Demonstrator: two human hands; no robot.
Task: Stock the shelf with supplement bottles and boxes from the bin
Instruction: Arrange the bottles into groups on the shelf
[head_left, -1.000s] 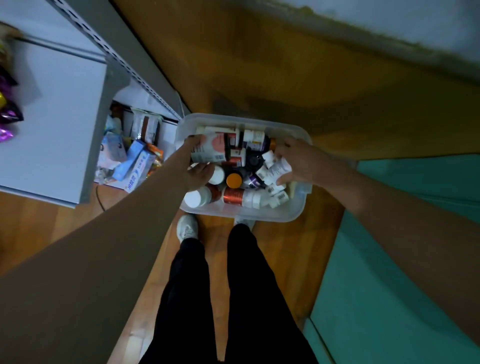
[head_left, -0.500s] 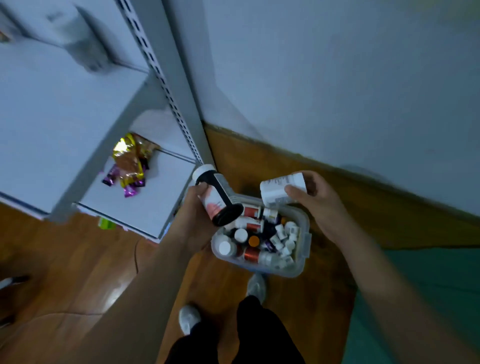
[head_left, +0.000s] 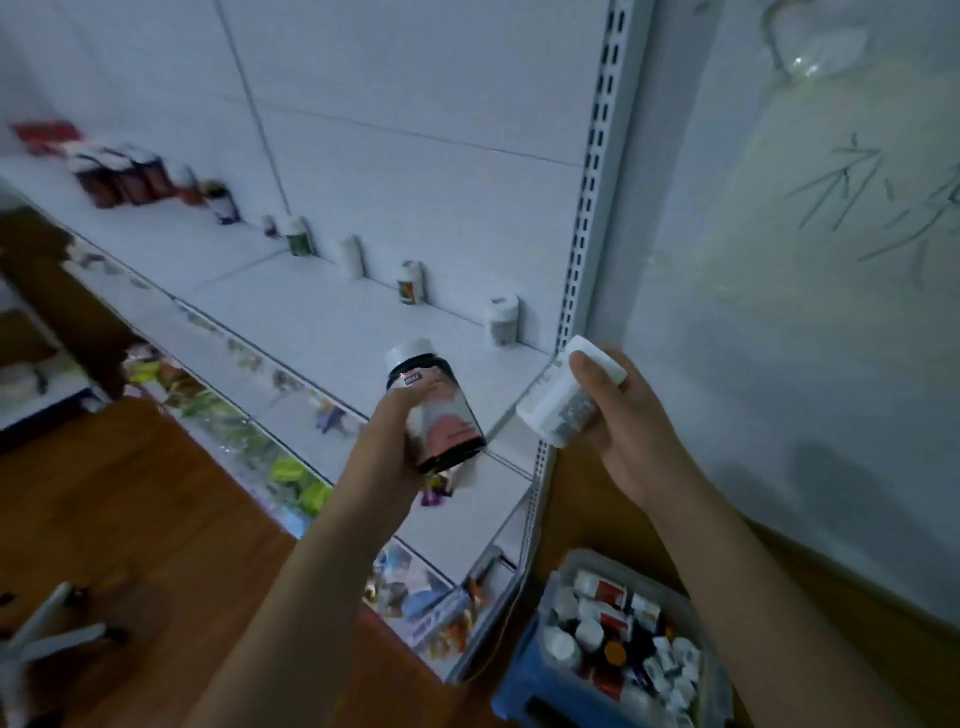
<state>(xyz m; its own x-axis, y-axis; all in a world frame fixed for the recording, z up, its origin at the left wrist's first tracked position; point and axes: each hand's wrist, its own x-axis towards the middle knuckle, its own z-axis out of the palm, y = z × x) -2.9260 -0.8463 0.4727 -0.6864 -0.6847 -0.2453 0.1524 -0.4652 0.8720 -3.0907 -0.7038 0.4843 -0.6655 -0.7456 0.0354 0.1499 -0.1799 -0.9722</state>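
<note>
Left hand: your left hand (head_left: 400, 441) was wrapped round the dark bottle (head_left: 439, 410), fingers curled on its labelled waist, in front of the shelf (head_left: 322, 322).
Right hand: your right hand (head_left: 618, 415) was clamped on the white bottle (head_left: 563, 400), one fingertip over its cap.
Handling: both looked rigid, light, smooth plastic, likely slippery; the mid-body grip seemed safest.
Dark bottle axis: near upright, white cap tipped up and slightly left.
White bottle axis: tilted, cap up-right, base down-left.
Bin: the bin (head_left: 563, 571) sat near right, well below both bottles, with more in it.
</note>
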